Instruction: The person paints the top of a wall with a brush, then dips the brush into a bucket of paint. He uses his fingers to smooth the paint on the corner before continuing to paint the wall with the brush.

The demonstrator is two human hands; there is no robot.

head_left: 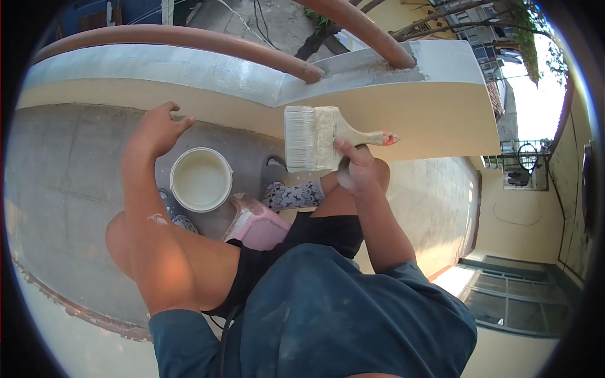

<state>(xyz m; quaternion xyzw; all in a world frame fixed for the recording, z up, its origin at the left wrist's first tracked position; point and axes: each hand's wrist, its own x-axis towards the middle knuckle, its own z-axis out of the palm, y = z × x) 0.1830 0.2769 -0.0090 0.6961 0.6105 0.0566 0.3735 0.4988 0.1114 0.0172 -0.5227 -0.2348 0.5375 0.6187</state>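
My right hand grips a wide paintbrush near the base of its handle. The bristles point left and are coated with off-white paint, while the handle's reddish tip points right. My left hand hovers above the floor near the low wall, fingers loosely bent and apart, holding nothing. Just below and to the right of it stands a white bucket with pale liquid inside, between my feet. I am seated on a pink plastic stool, partly hidden by my legs and shorts.
In front runs a low cream wall with a grey top and a brown rail above it. Grey concrete floor extends left and right. A window is at the lower right.
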